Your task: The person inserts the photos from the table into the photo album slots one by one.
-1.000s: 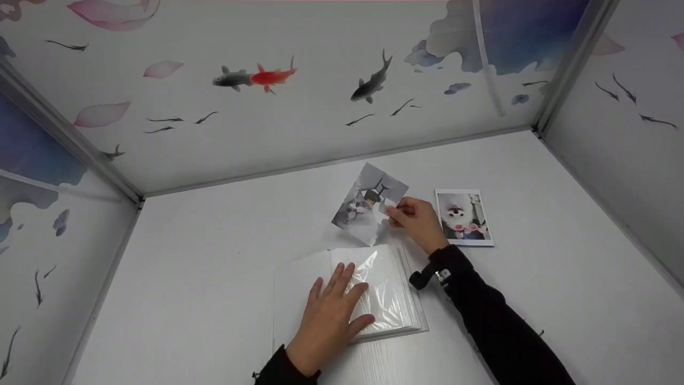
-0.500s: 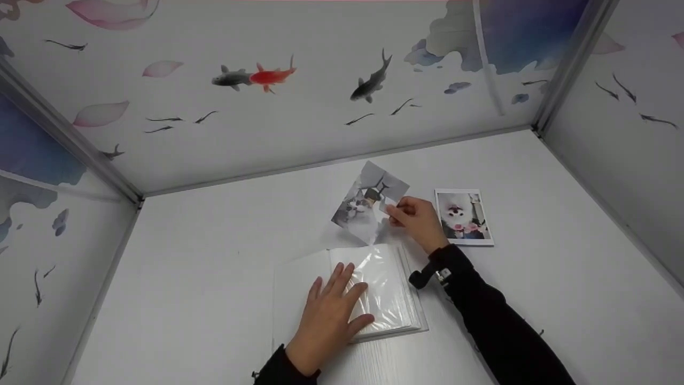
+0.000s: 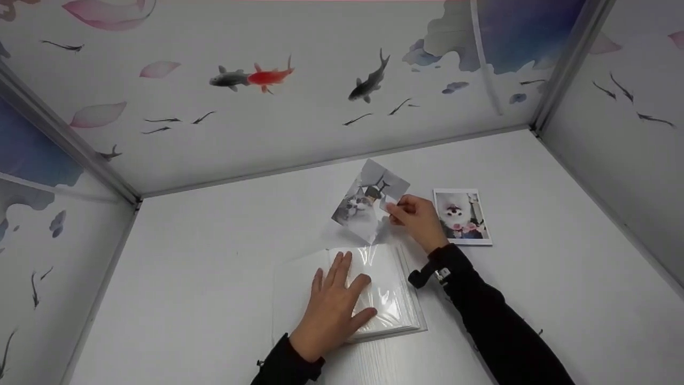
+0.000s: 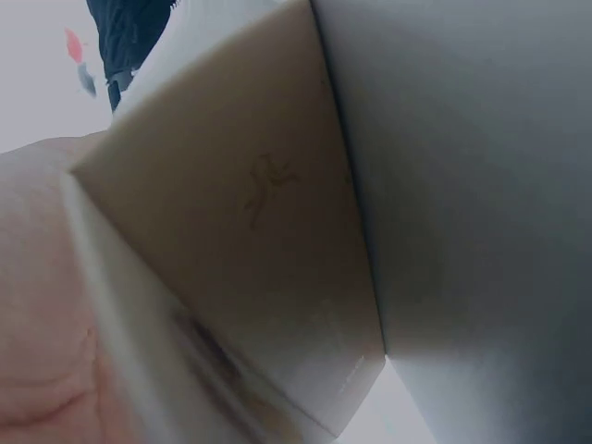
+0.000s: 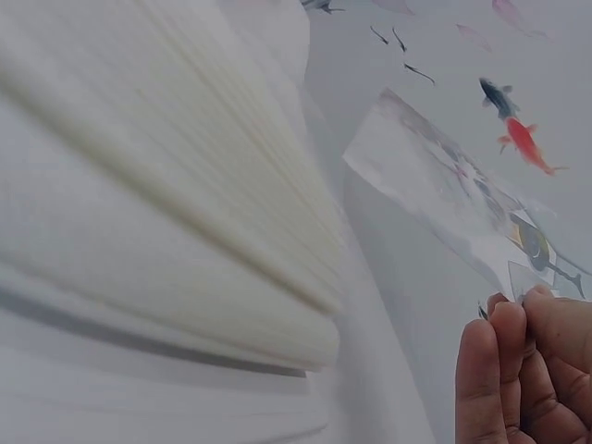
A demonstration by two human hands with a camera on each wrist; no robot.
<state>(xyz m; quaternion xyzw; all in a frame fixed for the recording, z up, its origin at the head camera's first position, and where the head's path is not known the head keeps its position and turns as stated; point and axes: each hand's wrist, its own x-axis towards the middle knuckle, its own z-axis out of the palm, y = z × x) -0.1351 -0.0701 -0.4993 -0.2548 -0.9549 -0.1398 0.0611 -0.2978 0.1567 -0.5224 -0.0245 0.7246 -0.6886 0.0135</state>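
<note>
A photo album lies open on the table, with glossy clear sleeves on its right-hand page. My left hand rests on it near the fold, fingers spread and straight. Beyond the album's far edge, my right hand pinches a photo of a grey-and-white cat by its right corner, between thumb and fingers. The right wrist view shows the same photo tilted, and the thick stack of album pages close by. In the left wrist view, part of the palm shows beside a shaded tan panel.
To the right of my right hand lies a white-bordered photo stack, its top picture a fluffy white animal with pink flowers. The white table is enclosed by printed panels with fish and petals at the back and sides.
My left hand has slid slightly up and right on the sleeve, and the glare on the plastic has shifted. The right hand and its photo have stayed almost still.
</note>
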